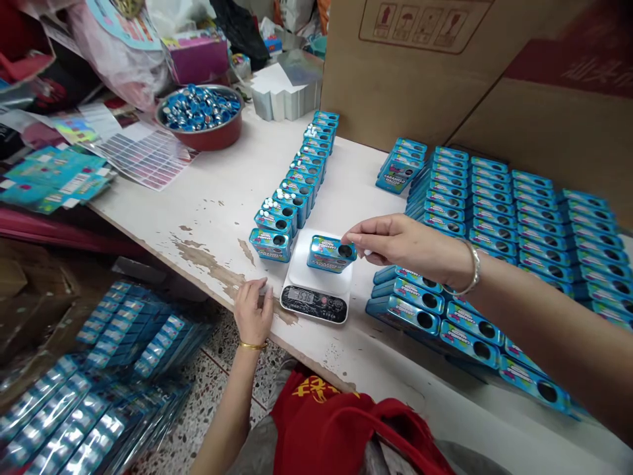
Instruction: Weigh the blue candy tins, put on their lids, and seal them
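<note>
A blue tin with a round dark hole in its top stands on a small white digital scale with a lit display. My right hand is at the tin's right end, its fingertips pinched beside the hole; small white pieces show under the fingers. My left hand rests at the table's front edge, left of the scale, fingers slightly bent and apart, holding nothing. Left of the scale, a row of similar tins runs back, with white pellets on several tops.
Many blue tins stand in rows at the right, before a large cardboard box. A red bowl of blue and silver caps sits at the back left, near papers. Packed tins lie below the table at left.
</note>
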`<action>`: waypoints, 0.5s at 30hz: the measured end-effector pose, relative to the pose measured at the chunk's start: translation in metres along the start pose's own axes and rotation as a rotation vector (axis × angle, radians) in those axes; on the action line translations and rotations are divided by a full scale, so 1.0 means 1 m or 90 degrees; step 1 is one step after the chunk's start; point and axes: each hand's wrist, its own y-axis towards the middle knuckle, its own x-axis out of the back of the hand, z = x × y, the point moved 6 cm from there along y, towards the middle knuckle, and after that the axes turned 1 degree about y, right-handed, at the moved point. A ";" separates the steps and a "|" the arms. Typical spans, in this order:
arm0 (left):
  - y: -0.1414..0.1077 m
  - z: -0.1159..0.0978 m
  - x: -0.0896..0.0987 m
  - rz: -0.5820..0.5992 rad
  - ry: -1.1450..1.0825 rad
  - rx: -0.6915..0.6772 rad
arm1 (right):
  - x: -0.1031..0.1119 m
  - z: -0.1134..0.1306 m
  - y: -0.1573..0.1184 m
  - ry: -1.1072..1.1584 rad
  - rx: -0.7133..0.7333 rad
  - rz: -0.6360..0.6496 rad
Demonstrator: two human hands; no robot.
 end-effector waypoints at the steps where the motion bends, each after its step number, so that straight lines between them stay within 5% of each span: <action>1: 0.000 0.000 0.000 0.001 -0.001 0.001 | -0.002 0.001 0.001 0.004 0.003 0.010; 10: 0.001 0.001 0.001 -0.002 0.006 0.004 | -0.005 0.001 0.011 -0.122 0.049 -0.015; 15: 0.001 0.002 0.000 0.003 0.000 0.009 | 0.004 -0.003 0.007 -0.001 0.034 -0.007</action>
